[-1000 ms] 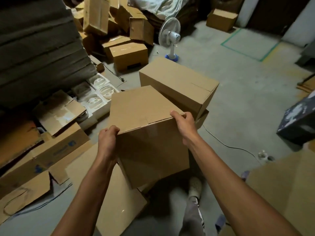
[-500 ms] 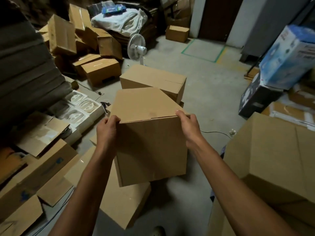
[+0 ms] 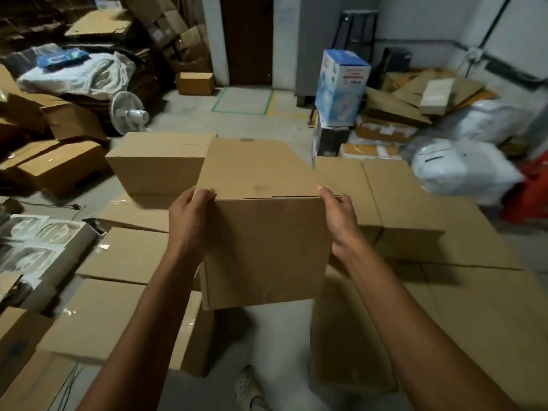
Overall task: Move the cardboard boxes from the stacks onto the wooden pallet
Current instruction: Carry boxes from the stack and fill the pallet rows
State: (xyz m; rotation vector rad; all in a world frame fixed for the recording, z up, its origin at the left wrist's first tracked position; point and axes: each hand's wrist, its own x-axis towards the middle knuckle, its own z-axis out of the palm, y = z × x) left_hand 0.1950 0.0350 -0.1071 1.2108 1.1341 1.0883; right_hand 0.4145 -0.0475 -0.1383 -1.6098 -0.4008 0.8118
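Observation:
I carry a plain brown cardboard box (image 3: 261, 226) in front of me at chest height, its closed top facing up. My left hand (image 3: 189, 212) grips its upper left corner, thumb on the top edge. My right hand (image 3: 338, 215) grips the upper right corner the same way. Just behind and to the right lie several closed cardboard boxes (image 3: 409, 209) packed side by side in a low layer. Another closed box (image 3: 157, 161) stands behind on the left. No wooden pallet shows; the boxes hide whatever is under them.
Flattened and taped boxes (image 3: 118, 307) crowd the floor at left, beside white foam trays (image 3: 38, 244). A white fan (image 3: 127, 112), a blue printed carton (image 3: 341, 87), white sacks (image 3: 456, 170) and a red crate (image 3: 530, 194) ring the area. Bare floor (image 3: 267, 336) lies under the box.
My view has swung right while both hands keep the box. The layer of boxes at right has come to lie directly behind the carried box, and the back wall and door have appeared.

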